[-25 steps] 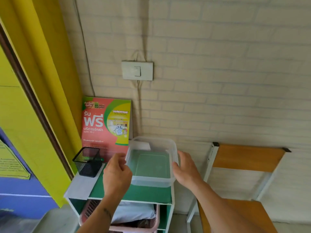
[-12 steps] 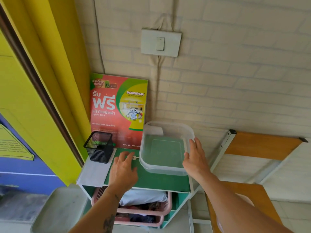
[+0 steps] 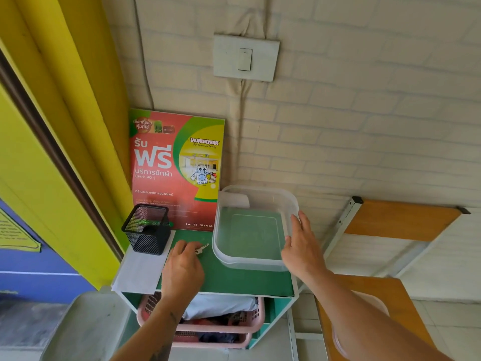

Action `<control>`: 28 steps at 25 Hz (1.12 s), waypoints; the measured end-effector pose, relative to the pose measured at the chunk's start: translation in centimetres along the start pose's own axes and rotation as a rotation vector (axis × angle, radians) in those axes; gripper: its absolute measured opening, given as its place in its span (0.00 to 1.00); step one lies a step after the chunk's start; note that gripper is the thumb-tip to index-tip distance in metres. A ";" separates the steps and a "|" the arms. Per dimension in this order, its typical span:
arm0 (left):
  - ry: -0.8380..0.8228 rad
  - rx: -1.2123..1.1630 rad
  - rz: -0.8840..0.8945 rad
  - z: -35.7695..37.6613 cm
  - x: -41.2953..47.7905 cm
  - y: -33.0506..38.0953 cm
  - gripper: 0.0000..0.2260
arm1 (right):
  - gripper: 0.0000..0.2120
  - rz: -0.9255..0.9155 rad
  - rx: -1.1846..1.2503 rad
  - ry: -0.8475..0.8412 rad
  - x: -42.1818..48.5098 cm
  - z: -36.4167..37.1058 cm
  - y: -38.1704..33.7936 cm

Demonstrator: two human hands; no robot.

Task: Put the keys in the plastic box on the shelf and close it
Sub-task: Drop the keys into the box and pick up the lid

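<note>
A clear plastic box (image 3: 253, 263) stands open and empty on the green shelf top (image 3: 234, 281). A silver key (image 3: 202, 248) lies on the green surface just left of the box. My left hand (image 3: 183, 269) rests over the key with its fingertips curled on the key's near end, so most of the key is hidden. Against the box's right rim lies my right hand (image 3: 302, 247), fingers spread and flat on the wall. A clear round-cornered lid (image 3: 364, 327) sits on the wooden chair seat at the lower right.
A black mesh cup (image 3: 147, 229) stands at the shelf's back left on a white sheet (image 3: 140, 272). A red laundry poster (image 3: 177, 165) leans on the brick wall. A pink basket (image 3: 205, 321) of clothes fills the shelf below. A wooden chair (image 3: 400, 220) stands right.
My left hand has left the box's left side and come down onto the key on the shelf. My right hand has stayed on the box's right rim. The view has tilted down.
</note>
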State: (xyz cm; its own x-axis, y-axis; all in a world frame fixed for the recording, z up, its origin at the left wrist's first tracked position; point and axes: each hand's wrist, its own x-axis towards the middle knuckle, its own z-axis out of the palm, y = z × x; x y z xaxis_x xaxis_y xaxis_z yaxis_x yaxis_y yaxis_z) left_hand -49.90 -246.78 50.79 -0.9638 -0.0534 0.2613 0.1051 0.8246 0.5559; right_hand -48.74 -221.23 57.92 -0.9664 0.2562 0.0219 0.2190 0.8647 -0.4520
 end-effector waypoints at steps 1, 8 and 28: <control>0.032 -0.105 -0.089 -0.4 0.1 0.5 0.11 | 0.28 -0.002 -0.007 0.002 -0.1 -0.1 -0.1; 0.215 -0.783 -0.501 -5.2 2.6 7.6 0.15 | 0.28 -0.009 -0.025 -0.017 -0.3 -0.1 -0.2; -0.389 -0.397 -0.282 0.4 5.8 16.1 0.18 | 0.31 0.018 0.014 -0.063 -0.1 -0.4 0.0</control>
State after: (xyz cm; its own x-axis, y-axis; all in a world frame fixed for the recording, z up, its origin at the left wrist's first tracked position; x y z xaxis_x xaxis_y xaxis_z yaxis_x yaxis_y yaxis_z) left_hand -53.87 -233.58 60.93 -0.9786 0.0318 -0.2033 -0.1555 0.5325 0.8320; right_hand -48.59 -221.10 58.23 -0.9689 0.2435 -0.0427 0.2351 0.8537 -0.4647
